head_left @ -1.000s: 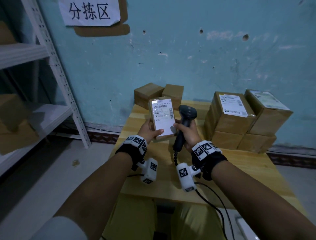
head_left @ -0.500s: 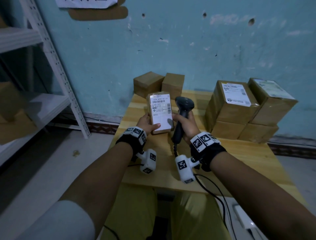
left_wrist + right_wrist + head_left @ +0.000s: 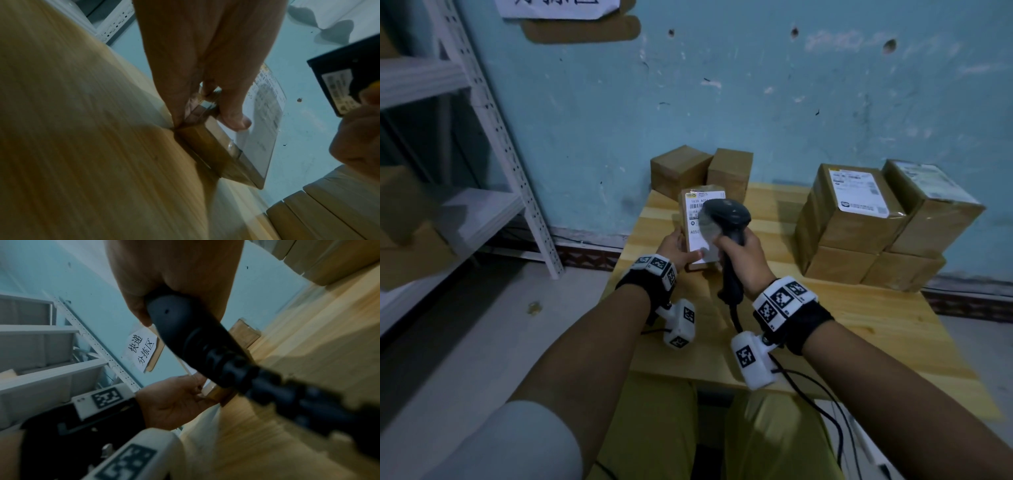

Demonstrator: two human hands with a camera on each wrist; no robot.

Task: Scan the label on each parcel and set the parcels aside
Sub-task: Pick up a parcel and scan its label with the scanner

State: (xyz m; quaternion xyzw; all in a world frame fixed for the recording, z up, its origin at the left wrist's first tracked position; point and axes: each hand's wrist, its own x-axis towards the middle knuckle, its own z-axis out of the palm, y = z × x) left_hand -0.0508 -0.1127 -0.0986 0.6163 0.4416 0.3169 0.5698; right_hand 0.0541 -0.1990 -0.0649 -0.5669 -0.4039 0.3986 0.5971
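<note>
Scan step in hand. My left hand (image 3: 677, 247) grips the parcel (image 3: 697, 236) upright above the tabletop (image 3: 859, 308), label facing me. Right hand (image 3: 744, 262) fingers wrapped round the scanner (image 3: 726, 214), head over the label. Next, I judge: set the parcel aside once read.

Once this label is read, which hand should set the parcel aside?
Left. The left hand already grips the parcel, standing on the table; the right hand is occupied holding the scanner.
</note>
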